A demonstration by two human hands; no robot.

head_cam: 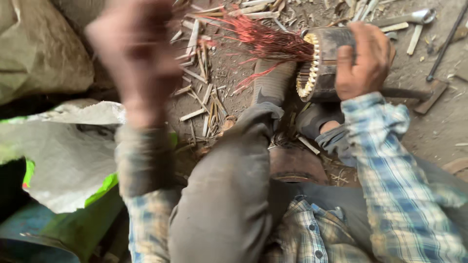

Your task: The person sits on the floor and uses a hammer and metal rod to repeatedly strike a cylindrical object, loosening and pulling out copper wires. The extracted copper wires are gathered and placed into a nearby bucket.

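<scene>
The person sits on the dirt floor (pixel 438 122), and the motor stator (pixel 317 63), a dark round iron core with pale slot liners on its face, lies at about one o'clock from the knees, braced against the shoe (pixel 273 80). The right hand (pixel 363 61) is closed over the top of its casing and presses it down. The left hand (pixel 134 53), at about eleven o'clock, is blurred, so I cannot tell if it is wide or closed.

From the core's face a bundle of copper wires (pixel 265 41) sticks out toward ten o'clock. The core looks heavy and stiff, so the outer casing seems the good place to hold. The wires look thin, springy and sharp at the ends; near the root they should be firmer to grip. Wooden slivers (pixel 200 92) lie around, and a spoon-like tool (pixel 409 18) at two o'clock.
</scene>
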